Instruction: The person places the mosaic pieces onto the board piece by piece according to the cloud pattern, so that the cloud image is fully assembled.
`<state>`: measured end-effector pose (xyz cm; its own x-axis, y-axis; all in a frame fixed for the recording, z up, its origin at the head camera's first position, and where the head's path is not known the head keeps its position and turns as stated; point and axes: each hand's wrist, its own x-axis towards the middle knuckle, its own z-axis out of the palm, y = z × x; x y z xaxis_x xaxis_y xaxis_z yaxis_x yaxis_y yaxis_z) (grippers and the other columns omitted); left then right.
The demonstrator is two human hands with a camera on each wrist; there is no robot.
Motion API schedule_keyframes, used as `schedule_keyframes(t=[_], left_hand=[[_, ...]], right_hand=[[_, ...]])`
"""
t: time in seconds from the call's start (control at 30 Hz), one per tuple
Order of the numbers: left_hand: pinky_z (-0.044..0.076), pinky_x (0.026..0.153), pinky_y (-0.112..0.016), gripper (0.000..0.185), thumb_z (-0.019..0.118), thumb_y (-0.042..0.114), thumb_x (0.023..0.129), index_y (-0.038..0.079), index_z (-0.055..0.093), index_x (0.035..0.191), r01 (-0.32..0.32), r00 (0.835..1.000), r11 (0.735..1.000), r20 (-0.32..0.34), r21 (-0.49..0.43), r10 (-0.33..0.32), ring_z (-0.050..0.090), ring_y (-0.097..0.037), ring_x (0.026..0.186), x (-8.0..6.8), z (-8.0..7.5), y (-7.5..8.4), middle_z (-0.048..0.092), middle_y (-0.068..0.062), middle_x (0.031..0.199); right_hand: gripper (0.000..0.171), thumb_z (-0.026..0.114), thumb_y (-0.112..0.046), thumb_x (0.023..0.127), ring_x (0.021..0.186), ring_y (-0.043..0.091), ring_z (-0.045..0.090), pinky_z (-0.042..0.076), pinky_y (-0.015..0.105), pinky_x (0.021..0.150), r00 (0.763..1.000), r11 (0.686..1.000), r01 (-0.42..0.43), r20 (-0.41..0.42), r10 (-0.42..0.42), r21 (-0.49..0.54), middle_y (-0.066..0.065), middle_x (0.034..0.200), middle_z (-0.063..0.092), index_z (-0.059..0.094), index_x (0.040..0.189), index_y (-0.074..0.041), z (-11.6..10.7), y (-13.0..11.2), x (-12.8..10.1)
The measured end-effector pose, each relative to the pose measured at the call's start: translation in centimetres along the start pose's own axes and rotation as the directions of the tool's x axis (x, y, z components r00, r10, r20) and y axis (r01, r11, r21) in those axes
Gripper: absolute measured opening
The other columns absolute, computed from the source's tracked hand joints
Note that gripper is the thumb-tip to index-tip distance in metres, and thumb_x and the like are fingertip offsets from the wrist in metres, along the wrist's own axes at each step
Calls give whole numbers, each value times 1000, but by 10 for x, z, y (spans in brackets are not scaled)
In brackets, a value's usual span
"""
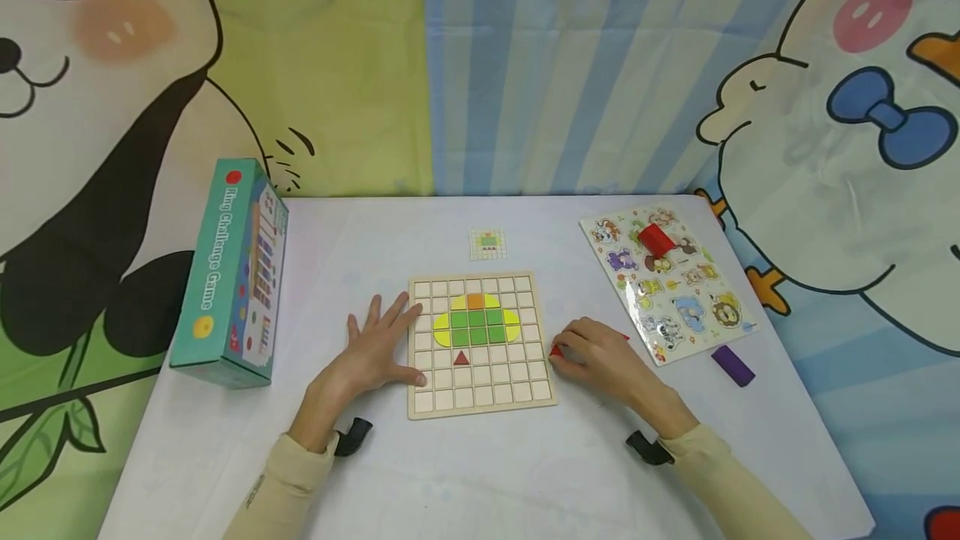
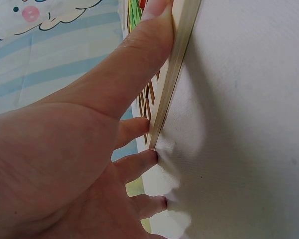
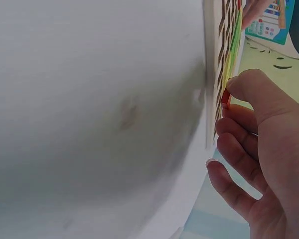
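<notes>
A wooden grid board (image 1: 480,412) lies on the table between the hands. In its cells sit green squares (image 1: 477,326), an orange square (image 1: 476,301), yellow rounded pieces (image 1: 442,337) and a red triangle (image 1: 461,359). My left hand (image 1: 372,354) spreads its fingers along the board's left edge, with thumb and fingertips touching the frame. Just off the right edge, my right hand (image 1: 603,359) pinches a small red piece (image 3: 225,98) between thumb and forefinger; its outline is mostly hidden by the fingers. Another bit of red (image 1: 627,337) shows behind the right hand.
A small pattern card (image 1: 488,244) lies beyond the board. On the right is an animal sticker sheet (image 1: 630,290) with a red block (image 1: 656,240) on it and a purple block (image 1: 733,366) beside it. A green game box (image 1: 217,273) stands at the left.
</notes>
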<state>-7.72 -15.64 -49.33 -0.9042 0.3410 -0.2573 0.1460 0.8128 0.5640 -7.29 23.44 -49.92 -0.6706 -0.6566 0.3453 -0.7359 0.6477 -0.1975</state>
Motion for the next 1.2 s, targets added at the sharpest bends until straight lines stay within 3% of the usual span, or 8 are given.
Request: schedule_keyframes(t=[0.3,0.53,0.7,1.2], left_hand=[[-7,110,-82,119,93,43,65,11,30,160,-4,1000,1000,12,-4,4,-7,-54,153,0,1,0,10,-18,171],[-7,109,-83,119,93,43,65,11,29,160,-13,1000,1000,15,0,13,-8,-54,153,1,3,1,9,-17,171],[-8,109,-82,119,94,43,65,12,30,160,-11,1000,1000,18,-8,11,-8,-53,153,2,3,2,9,-17,171],[-5,109,-83,118,94,42,64,11,31,160,-10,1000,1000,-4,7,10,-5,-54,153,-1,-2,1,12,-18,170]], right_hand=[[25,88,-22,77,76,14,59,52,27,67,992,993,120,-42,-120,6,0,87,67,75,92,-7,22,-19,44],[19,84,-24,82,78,13,61,52,28,70,980,981,194,-43,-193,15,-2,86,67,76,92,-10,39,-40,70],[18,84,-25,82,79,12,63,52,26,69,974,975,222,-40,-222,-10,-3,86,69,77,91,-12,48,-46,75],[18,79,-28,88,84,12,63,52,28,74,984,984,180,19,-180,11,-5,91,69,78,97,-13,49,-54,76]])
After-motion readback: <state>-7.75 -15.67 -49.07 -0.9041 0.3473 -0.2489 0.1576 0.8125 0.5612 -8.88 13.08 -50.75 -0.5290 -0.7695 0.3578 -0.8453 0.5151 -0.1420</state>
